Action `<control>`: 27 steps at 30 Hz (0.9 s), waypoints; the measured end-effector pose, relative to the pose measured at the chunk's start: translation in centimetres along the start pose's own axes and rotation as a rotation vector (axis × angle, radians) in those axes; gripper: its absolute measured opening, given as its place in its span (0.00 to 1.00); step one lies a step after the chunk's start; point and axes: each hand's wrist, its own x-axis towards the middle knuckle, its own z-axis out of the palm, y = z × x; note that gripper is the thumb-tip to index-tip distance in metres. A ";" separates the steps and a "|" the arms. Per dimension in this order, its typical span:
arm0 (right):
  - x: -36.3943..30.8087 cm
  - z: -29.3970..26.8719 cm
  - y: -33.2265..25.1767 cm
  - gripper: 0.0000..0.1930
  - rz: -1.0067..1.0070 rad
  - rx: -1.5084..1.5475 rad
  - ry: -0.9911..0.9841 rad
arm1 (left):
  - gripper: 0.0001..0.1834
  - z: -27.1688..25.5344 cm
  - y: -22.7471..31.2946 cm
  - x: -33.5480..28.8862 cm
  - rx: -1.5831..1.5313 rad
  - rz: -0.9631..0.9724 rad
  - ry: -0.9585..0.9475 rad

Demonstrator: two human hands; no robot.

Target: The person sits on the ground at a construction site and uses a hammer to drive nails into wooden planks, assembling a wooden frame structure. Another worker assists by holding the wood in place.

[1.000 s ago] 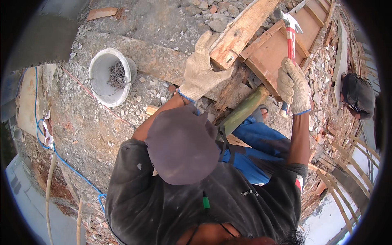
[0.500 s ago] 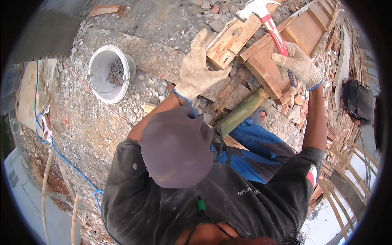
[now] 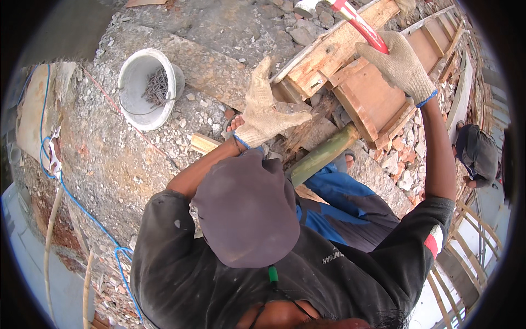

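My left hand (image 3: 267,112), in a cream knitted glove with a blue cuff, is open, thumb and fingers spread wide. It is beside the near end of a pale timber beam (image 3: 337,49); I cannot tell whether they touch. A small metal piece, perhaps a nail, shows at that end. My right hand (image 3: 399,66), gloved alike, is closed around the red-and-white handle of a hammer (image 3: 361,24). The hammer's steel head lies partly beyond the upper edge of view, above the beam. Beneath the right hand runs a brown wooden trough-like form (image 3: 372,98) with cross battens.
A whitish bucket (image 3: 178,82) holding many nails stands on rubble to the left. A green bamboo-like pole (image 3: 323,154) lies below the trough. Broken bricks (image 3: 402,148) are on the right, near another person (image 3: 476,153). Blue rope (image 3: 90,216) trails along the far left.
My right hand has risen with the hammer, whose head has moved up and left. The beam's near end has shifted away from between my left thumb and fingers. The view has moved slightly.
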 end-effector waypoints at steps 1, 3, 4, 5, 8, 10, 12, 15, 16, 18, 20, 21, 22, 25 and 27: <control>-0.6 0.3 0.2 0.19 -0.221 -0.136 -0.035 | 0.68 0.3 -0.3 0.0 -0.050 -0.040 -0.011; -1.5 1.6 4.2 0.15 -0.503 -0.340 -0.065 | 0.62 1.6 -1.0 0.3 -0.153 -0.114 -0.031; -2.0 2.3 7.5 0.12 -0.551 -0.409 -0.053 | 0.51 2.0 0.1 1.3 0.041 -0.056 -0.049; -1.5 1.8 7.3 0.13 -0.536 -0.428 -0.082 | 0.51 2.1 0.2 1.5 0.046 -0.051 -0.038; -0.7 0.7 4.2 0.14 -0.460 -0.373 -0.082 | 0.50 2.3 0.4 1.2 0.019 -0.060 0.024; 0.7 1.4 2.7 0.16 -0.116 -0.197 -0.095 | 0.50 2.0 0.7 1.3 -0.035 -0.153 -0.022; 0.9 1.1 -0.3 0.18 0.091 0.020 -0.134 | 0.50 1.9 0.8 1.5 -0.039 -0.156 -0.032; 1.2 1.2 2.9 0.17 -0.475 -0.289 -0.180 | 0.49 1.7 0.7 1.7 -0.015 -0.097 -0.053; 0.7 1.4 3.1 0.17 -0.612 -0.365 -0.153 | 0.49 1.3 0.8 1.6 -0.025 -0.125 -0.086; 0.4 1.0 2.9 0.16 -0.707 -0.464 -0.153 | 0.50 2.0 -0.4 1.3 0.076 -0.071 -0.021; 1.6 -0.5 3.9 0.15 -0.503 -0.490 -0.212 | 0.51 1.5 0.3 2.1 0.066 -0.065 -0.062; 1.6 -0.5 3.1 0.15 -0.297 -0.314 -0.136 | 0.51 1.3 0.4 2.2 0.069 -0.069 -0.083; 1.5 0.0 1.4 0.15 -0.096 -0.132 -0.065 | 0.51 1.4 0.3 2.1 0.051 -0.086 -0.064; 0.8 0.6 0.9 0.15 -0.238 -0.145 -0.076 | 0.51 0.8 0.1 2.2 0.059 -0.193 -0.158; 0.5 0.4 3.5 0.16 -0.602 -0.499 -0.224 | 0.51 1.4 0.1 1.8 0.089 -0.159 -0.183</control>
